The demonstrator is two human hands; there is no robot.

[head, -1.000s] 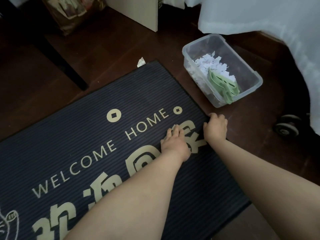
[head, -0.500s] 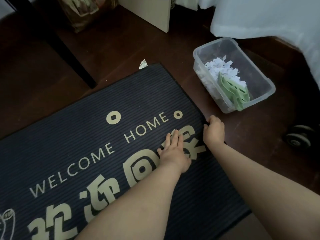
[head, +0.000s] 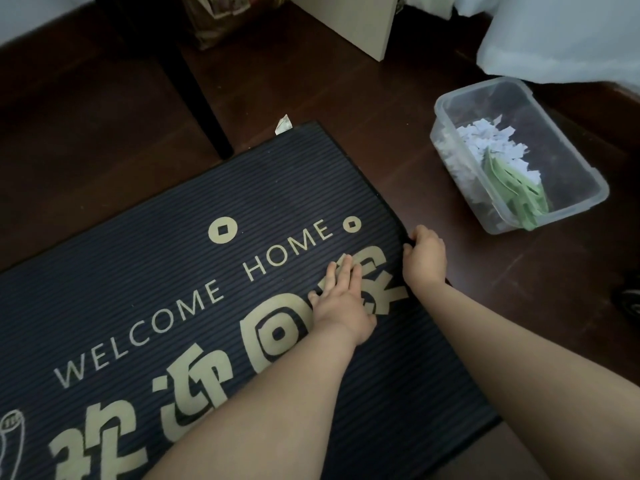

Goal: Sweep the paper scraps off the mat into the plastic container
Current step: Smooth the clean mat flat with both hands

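A dark ribbed mat (head: 194,216) with gold "WELCOME HOME" lettering lies on the brown floor. My left hand (head: 341,299) rests flat on the mat near its right end, fingers straight. My right hand (head: 424,259) grips the mat's right edge with curled fingers. To the right stands a clear plastic container (head: 568,140) holding a heap of white paper scraps (head: 485,147) and a green plastic piece (head: 516,188). One paper scrap (head: 283,124) lies on the floor just beyond the mat's far corner. I see no scraps on the mat's surface.
A dark furniture leg (head: 194,88) stands on the floor behind the mat. A pale panel (head: 349,22) and a patterned bag (head: 221,19) are at the back. White cloth (head: 561,36) hangs at top right. A black caster wheel (head: 628,299) shows at the right edge.
My left hand slid slightly back toward me on the mat. My right hand stayed on the mat's edge. The camera view shifted, so the container appears farther right.
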